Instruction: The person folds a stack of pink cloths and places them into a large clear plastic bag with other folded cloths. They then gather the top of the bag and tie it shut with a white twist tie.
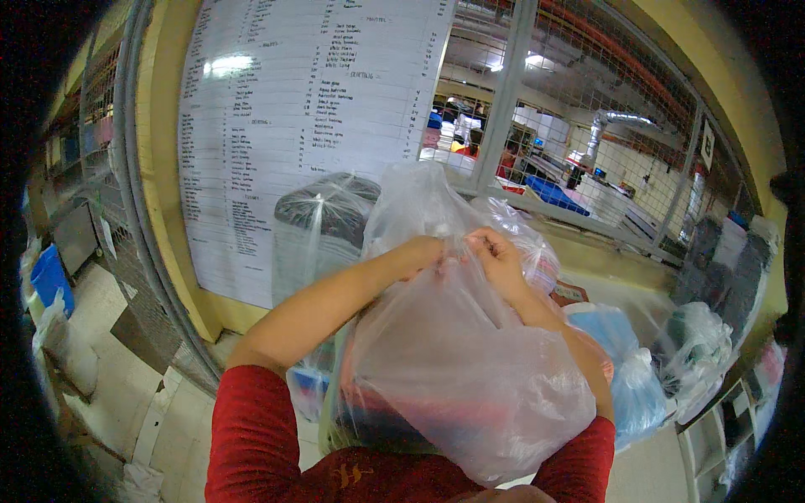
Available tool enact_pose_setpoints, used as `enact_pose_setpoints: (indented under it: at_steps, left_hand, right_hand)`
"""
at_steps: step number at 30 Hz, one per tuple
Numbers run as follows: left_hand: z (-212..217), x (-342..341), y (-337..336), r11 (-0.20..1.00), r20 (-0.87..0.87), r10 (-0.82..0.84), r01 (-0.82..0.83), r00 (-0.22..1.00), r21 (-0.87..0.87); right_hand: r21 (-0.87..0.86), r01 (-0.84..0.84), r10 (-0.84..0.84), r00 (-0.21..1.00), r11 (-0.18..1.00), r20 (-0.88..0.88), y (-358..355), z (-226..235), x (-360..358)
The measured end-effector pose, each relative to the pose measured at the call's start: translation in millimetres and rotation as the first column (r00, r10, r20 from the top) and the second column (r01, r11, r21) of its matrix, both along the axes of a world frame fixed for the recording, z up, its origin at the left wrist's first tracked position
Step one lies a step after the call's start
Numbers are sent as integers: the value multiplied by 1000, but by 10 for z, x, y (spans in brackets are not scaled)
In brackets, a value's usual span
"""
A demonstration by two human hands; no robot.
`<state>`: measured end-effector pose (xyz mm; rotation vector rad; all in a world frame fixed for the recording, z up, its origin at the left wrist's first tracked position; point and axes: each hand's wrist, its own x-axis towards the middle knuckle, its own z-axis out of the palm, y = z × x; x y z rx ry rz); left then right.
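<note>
A large clear plastic bag (470,360) stands right in front of my body, with something red and dark showing faintly through its lower part. Its gathered neck is pinched between my two hands, and loose plastic flares up beyond them. My left hand (423,254) has its fingers closed on the plastic at the neck. Close beside it, my right hand (496,254) grips the same plastic with bent fingers. Both my forearms reach over the bag.
Behind the bag stands another bag with dark contents (323,218). At right are a blue-filled bag (633,394), a knotted clear bag (700,344) and a white rack (713,440). A written white board (243,168) and wire mesh window (587,142) line the wall. A mesh gate (138,218) stands left.
</note>
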<state>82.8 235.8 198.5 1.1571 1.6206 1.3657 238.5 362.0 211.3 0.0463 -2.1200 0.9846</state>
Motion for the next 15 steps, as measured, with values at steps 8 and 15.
enact_pose_setpoints:
  at_steps: [8, 15]
  left_hand:
    - [54, -17, -29, 992, 19, -116, 115, 993, 54]
    - [30, 127, -79, 992, 13, 95, -96, 995, 86]
  right_hand:
    - [-436, -73, 218, 931, 897, 293, -181, 39, 65]
    - [-360, -114, 187, 967, 926, 175, -185, -150, -70]
